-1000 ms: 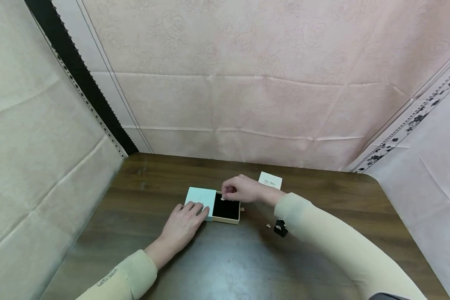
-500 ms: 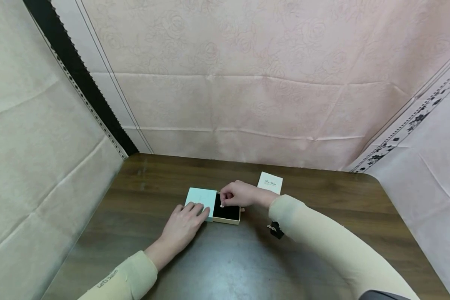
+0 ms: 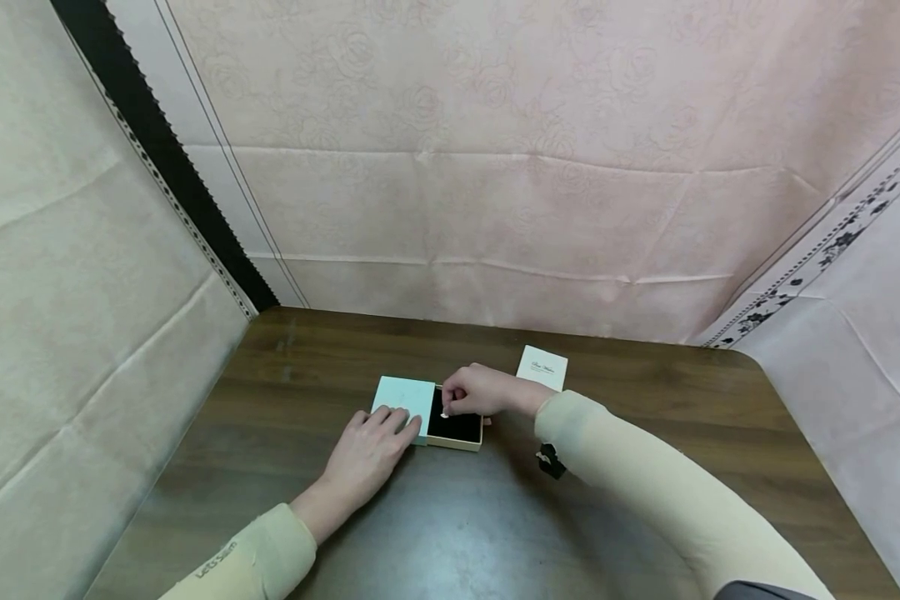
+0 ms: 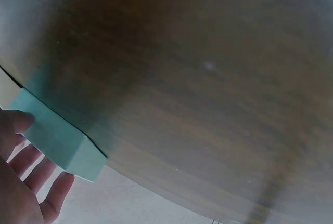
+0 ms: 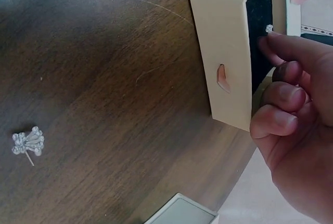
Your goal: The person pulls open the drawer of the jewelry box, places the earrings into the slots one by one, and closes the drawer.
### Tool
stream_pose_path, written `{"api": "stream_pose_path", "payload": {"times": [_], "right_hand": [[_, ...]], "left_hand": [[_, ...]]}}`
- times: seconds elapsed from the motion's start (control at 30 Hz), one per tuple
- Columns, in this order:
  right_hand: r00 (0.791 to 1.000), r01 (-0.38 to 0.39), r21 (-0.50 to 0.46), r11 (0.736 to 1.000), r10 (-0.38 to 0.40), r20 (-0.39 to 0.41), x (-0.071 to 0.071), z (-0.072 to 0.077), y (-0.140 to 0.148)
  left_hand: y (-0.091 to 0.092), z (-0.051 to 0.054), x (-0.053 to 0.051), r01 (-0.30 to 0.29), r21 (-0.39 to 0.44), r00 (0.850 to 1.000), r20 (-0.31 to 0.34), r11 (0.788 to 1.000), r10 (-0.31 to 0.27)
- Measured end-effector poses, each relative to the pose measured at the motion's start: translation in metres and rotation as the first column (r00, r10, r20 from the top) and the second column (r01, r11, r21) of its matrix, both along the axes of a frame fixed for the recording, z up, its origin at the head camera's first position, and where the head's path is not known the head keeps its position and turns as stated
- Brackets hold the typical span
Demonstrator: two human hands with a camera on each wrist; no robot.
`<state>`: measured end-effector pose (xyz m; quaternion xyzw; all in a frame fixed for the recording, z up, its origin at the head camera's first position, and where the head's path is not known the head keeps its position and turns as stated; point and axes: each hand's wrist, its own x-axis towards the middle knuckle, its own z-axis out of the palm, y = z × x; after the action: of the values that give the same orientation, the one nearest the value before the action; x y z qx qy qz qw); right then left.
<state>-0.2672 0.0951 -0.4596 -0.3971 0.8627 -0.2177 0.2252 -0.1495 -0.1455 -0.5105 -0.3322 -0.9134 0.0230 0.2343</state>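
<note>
A light blue sleeve of a small jewelry box [image 3: 405,394] lies on the table, its cream drawer [image 3: 453,443] slid out to the right. My left hand [image 3: 371,450] holds the sleeve, fingers over its top and thumb against its near side in the left wrist view. Inside the drawer is a black insert [image 3: 461,427]. Over it, my right hand [image 3: 483,390] pinches a small sparkling earring [image 5: 269,28] between thumb and index finger, its other fingers curled. Whether the earring touches the insert I cannot tell. Another sparkling earring [image 5: 28,142] lies on the table, its thin post showing.
A white printed card [image 3: 543,365] lies behind the right wrist. The drawer front carries a small ribbon tab [image 5: 222,78]. The brown wooden table [image 3: 330,350] ends at a pale cloth wall [image 3: 457,208] at the back. A black device [image 3: 550,461] sits under the right forearm.
My right hand has moved slightly toward me over the black insert, the earring still pinched, and is nearly still over the last half second. My left hand keeps its place on the sleeve.
</note>
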Motion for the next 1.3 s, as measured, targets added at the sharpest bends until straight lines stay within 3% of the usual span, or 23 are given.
{"api": "stream_pose_path", "payload": {"times": [0.3,0.77,1.3], "right_hand": [[1.000,0.009,0.046,0.999,-0.008,-0.030,0.0004,0.0018,-0.0048],[0.981,0.028,0.103,0.994,-0.008,-0.194,0.0030,0.0020,-0.0082],[0.979,0.032,0.078,0.996,-0.016,-0.201,0.0035,0.0032,-0.0064]], "left_hand": [[0.0001,0.0000,0.0006,-0.006,-0.012,1.000,-0.007,1.000,0.006],[0.0009,0.0003,0.0018,-0.026,-0.029,1.000,-0.007,0.999,0.026],[0.0003,-0.0006,0.0014,-0.018,-0.019,1.000,-0.005,1.000,0.018]]}}
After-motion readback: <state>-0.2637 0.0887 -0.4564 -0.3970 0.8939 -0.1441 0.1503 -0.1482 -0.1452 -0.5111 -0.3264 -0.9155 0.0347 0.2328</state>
